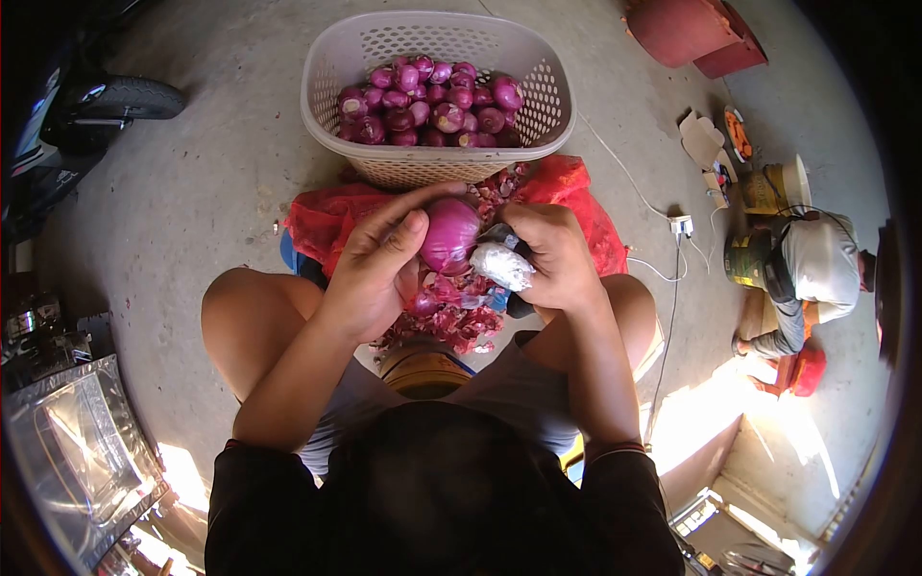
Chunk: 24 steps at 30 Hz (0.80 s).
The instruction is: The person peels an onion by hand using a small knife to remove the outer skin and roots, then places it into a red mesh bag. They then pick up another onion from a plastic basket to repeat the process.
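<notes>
left hand [370, 269] wrapped round a red onion [449, 233] over the lap | right hand [555, 257] clenched on a wrapped knife [501, 265] | onion's firm, skin probably slippy, grip the sides | basket [322, 101] ahead

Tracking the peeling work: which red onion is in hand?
The big red onion gripped by the left hand, over the peelings; the other onions lie heaped in the plastic basket.

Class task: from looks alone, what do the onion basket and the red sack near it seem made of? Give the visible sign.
Basket: probably moulded plastic, matt cream; regular holes, smooth rolled rim. Red sack: likely plastic netting or film; lies crumpled in folds, weave unclear.
</notes>
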Each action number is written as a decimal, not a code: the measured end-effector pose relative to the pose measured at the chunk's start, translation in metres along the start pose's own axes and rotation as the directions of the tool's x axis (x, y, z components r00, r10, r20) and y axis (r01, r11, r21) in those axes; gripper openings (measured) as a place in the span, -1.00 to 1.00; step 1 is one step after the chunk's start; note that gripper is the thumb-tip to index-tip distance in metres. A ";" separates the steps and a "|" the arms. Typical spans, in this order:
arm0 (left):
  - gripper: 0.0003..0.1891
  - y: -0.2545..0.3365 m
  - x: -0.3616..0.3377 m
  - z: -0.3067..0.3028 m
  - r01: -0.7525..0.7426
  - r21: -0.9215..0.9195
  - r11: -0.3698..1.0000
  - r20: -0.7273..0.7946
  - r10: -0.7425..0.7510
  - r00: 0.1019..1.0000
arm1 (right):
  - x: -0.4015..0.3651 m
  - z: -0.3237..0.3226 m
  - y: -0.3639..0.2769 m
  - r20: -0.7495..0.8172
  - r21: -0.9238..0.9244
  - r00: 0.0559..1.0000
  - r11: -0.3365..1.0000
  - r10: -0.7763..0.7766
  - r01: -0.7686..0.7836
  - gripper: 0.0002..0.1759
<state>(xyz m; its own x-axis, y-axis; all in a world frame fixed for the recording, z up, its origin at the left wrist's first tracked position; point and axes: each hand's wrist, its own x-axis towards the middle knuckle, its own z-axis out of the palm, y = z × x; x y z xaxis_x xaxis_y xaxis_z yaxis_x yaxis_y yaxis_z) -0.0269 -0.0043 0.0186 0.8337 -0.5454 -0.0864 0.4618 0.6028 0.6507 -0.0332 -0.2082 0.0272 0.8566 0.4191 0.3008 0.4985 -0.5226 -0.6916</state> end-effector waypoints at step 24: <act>-0.62 0.004 -0.001 0.001 -0.021 -0.043 0.999 -0.089 0.017 0.996 | 0.001 0.007 -0.006 -0.138 0.031 0.989 0.998 0.058 -0.055 -0.59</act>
<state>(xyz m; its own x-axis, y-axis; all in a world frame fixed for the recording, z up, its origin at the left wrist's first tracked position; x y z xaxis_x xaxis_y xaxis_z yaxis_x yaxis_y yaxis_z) -0.0265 -0.0017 0.0218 0.8650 -0.4812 -0.1420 0.4569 0.6386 0.6192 -0.0363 -0.1996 0.0266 0.8944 0.2817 0.3475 0.4467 -0.5215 -0.7270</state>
